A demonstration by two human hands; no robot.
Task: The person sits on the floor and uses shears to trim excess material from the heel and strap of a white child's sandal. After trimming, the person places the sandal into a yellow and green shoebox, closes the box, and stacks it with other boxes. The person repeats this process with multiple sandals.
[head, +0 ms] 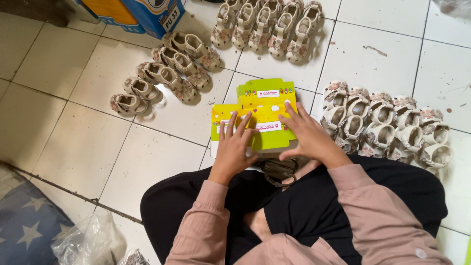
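Observation:
A yellow and green cardboard shoe box [267, 105] lies on the white tiled floor just in front of my knees. My left hand [234, 147] rests flat on the box's near left part with fingers spread. My right hand [306, 135] presses on its near right side, fingers apart too. A dark sandal [279, 172] shows partly below the box, between my hands and my lap. Both sleeves are pink.
Beige children's sandals lie in groups: a diagonal row [164, 71] at the left, a row [267, 24] at the top, a cluster [387, 125] at the right. A blue and yellow carton [147, 12] stands top left. Plastic bags [88, 240] and a star-patterned cushion [24, 221] lie bottom left.

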